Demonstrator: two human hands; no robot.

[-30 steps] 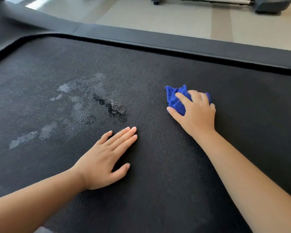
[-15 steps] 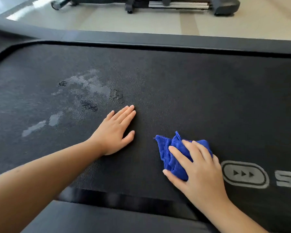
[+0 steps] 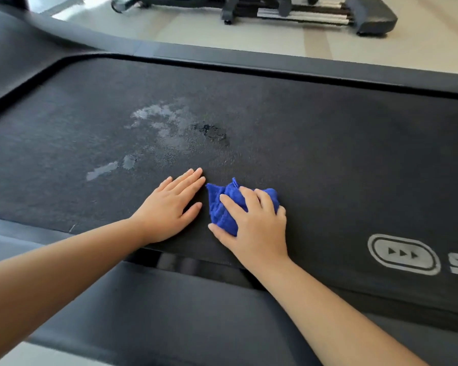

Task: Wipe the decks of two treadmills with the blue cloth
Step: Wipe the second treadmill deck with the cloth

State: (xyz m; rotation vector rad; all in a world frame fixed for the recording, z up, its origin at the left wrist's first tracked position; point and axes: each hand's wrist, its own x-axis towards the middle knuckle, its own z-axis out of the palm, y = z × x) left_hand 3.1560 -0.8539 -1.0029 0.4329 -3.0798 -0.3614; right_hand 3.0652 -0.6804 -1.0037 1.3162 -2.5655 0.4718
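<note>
The black treadmill deck (image 3: 315,143) fills the view. A bunched blue cloth (image 3: 224,204) lies on its near part, and my right hand (image 3: 257,223) presses down on it with the fingers curled over the cloth. Just left of the cloth, almost touching it, my left hand (image 3: 169,207) rests flat on the belt with fingers together and nothing in it. Pale wet patches (image 3: 159,122) and a dark damp spot (image 3: 212,130) mark the belt beyond my left hand.
A grey side rail (image 3: 275,62) borders the deck's far edge, and another rail (image 3: 169,307) runs along the near edge under my forearms. A white arrow logo (image 3: 403,253) is printed on the belt at right. Another exercise machine (image 3: 288,11) stands on the pale floor behind.
My right hand has dragged the blue cloth from mid-deck toward the near edge and then left, close beside my left hand. The view has pulled back; the left hand stays flat.
</note>
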